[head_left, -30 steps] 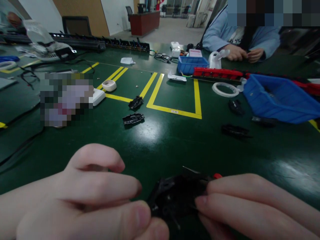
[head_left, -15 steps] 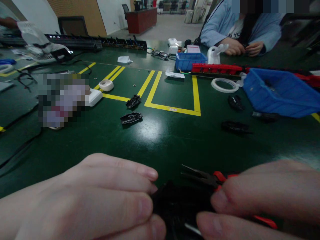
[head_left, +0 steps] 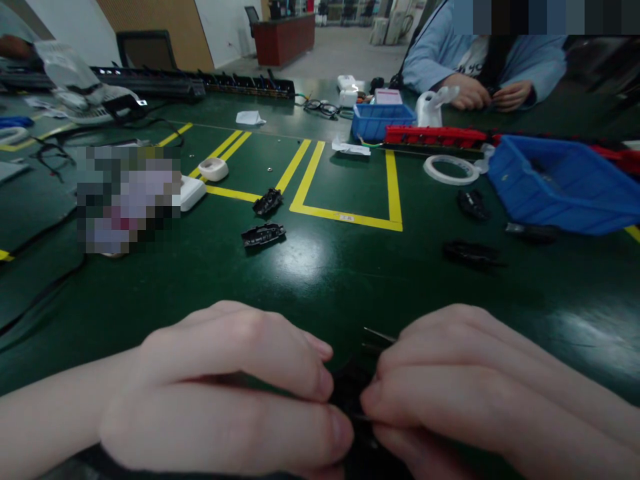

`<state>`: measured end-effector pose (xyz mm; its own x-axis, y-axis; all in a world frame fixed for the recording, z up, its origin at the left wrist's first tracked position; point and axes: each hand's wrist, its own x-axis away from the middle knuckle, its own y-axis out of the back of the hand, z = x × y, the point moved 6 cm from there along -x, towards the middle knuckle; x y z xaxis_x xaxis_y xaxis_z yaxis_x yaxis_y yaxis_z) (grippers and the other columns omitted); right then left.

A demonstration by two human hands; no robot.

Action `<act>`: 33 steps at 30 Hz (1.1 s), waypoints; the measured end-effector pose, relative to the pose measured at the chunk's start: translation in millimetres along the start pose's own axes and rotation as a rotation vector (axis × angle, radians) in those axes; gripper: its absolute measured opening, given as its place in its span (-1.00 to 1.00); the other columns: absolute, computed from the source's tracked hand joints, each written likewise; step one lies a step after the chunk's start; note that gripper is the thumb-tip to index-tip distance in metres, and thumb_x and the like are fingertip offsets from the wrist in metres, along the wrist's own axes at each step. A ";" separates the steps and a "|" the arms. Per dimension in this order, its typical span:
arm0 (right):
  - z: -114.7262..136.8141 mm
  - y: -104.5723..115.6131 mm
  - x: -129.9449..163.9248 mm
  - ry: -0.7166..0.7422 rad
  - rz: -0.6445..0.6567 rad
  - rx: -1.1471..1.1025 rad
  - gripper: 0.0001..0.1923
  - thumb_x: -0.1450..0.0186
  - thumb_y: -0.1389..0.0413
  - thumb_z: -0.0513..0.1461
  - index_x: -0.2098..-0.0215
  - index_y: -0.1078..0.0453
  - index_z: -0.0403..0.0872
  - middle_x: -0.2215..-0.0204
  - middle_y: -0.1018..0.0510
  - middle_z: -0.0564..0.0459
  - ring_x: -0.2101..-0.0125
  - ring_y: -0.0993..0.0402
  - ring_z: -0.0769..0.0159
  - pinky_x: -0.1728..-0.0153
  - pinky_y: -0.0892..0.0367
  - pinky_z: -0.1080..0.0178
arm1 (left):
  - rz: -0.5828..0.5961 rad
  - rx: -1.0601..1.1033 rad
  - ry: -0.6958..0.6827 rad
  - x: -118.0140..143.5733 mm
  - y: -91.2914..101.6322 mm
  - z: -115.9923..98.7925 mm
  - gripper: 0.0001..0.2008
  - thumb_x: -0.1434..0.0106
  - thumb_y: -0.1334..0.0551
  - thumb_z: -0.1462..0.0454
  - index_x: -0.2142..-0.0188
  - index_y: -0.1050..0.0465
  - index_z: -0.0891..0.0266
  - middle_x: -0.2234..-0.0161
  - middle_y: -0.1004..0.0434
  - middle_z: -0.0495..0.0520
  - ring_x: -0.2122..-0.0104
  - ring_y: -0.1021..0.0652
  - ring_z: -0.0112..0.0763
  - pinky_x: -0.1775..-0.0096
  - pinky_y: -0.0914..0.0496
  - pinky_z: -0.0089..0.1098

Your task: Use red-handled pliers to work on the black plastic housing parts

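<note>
At the bottom centre, a dark black plastic part (head_left: pixel 350 383) sits between my two hands, much of it covered by fingers. My left hand (head_left: pixel 235 387) grips its left side with thumb and fingers closed. The fingertips of my right hand (head_left: pixel 450 387) are pinched together at the part's right side, on a thin metal piece (head_left: pixel 363 418) of which only a sliver shows. Behind the right hand, the tips of needle-nose pliers (head_left: pixel 379 337) stick out on the table; their handles are hidden.
Black plastic parts lie mid-table (head_left: pixel 263 235) and at right (head_left: pixel 471 253). A blue bin (head_left: pixel 565 193), a tape roll (head_left: pixel 451 171) and a red strip (head_left: pixel 435 137) are at far right. A white case (head_left: pixel 213 169) stands left. Across the table sits a person in blue sleeves (head_left: pixel 425 67).
My right hand has moved left and closer to my left hand, now covering most of the pliers. More of the black part is hidden. My left hand has shifted slightly right, fingers more bent.
</note>
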<state>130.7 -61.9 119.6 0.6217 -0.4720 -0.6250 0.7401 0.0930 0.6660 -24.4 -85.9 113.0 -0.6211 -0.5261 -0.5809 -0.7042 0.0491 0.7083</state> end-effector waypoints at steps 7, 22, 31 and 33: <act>-8.7 -6.0 0.0 -0.123 0.086 -0.047 -0.80 -0.34 0.02 -0.30 0.37 -0.41 0.00 0.51 -0.53 0.10 0.53 -0.46 0.37 0.55 -0.37 0.30 | -0.098 -0.011 0.068 9.2 -10.6 10.2 -0.84 -0.31 -0.29 0.16 0.13 -0.57 0.04 0.29 -0.60 -0.02 0.30 -0.64 -0.35 0.26 -0.64 -0.43; -28.7 -14.8 4.1 -0.194 0.267 -0.207 -0.78 -0.34 -0.01 -0.38 0.25 -0.47 -0.04 0.37 -0.55 0.06 0.42 -0.50 0.45 0.42 -0.40 0.41 | 0.000 0.097 0.070 1.7 -22.2 26.4 -0.85 -0.31 -0.30 0.30 0.13 -0.50 0.25 0.22 -0.54 0.06 0.19 -0.61 -0.42 0.09 -0.59 -0.46; -46.6 -7.5 4.5 -0.153 0.244 0.099 -0.72 -0.34 -0.04 -0.35 0.02 -0.45 -0.04 0.27 -0.57 0.02 0.38 -0.52 0.37 0.42 -0.42 0.34 | -0.045 0.066 0.027 7.4 -37.2 58.9 -0.89 -0.27 -0.32 0.35 0.22 -0.50 0.35 0.29 -0.45 0.08 0.28 -0.55 -0.43 0.15 -0.54 -0.38; -41.2 10.3 15.8 -0.118 0.125 0.240 -0.66 -0.33 -0.07 -0.32 -0.04 -0.43 0.06 0.25 -0.59 0.03 0.36 -0.54 0.33 0.38 -0.45 0.28 | 0.010 -0.010 0.036 11.1 -43.0 68.2 -0.90 -0.30 -0.29 0.32 0.21 -0.50 0.33 0.27 -0.45 0.08 0.28 -0.54 -0.42 0.15 -0.51 -0.36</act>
<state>158.7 -32.3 99.8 0.6600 -0.5696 -0.4899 0.5693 -0.0462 0.8208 -24.5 -36.0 48.7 -0.6149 -0.5561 -0.5591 -0.6944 0.0459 0.7181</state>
